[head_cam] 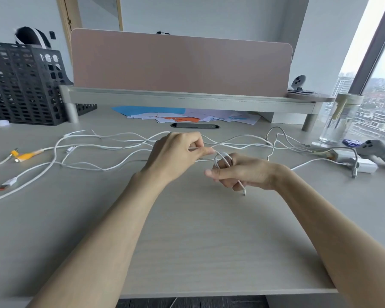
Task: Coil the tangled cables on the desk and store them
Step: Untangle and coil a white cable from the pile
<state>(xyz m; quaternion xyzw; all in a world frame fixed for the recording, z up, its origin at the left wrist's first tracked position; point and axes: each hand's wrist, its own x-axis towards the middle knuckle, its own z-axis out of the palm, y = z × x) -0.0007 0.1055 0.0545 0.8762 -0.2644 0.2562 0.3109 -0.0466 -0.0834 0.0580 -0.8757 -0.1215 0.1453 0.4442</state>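
So at this point the white cable was barely started as a coil. A loop or two sat around the right hand, whose fingers were curled tight around it. The plug end poked out below the fist, just above the tabletop.

The left hand was right beside it, a bit up and to the left, with thumb and forefinger pinching the same cable where it came off the loop. The stretch between the two hands was short and ran roughly left-right.

The rest of it seemed to trail off leftward behind the left hand into the mess of other white cables strewn across the tabletop. I couldn't tell which strand was which, though.

My guess is the next wrap hinged on the left hand, since it was nearer the slack and could feed cable rightward over the right hand. Snagging in that tangle looked like the main risk.
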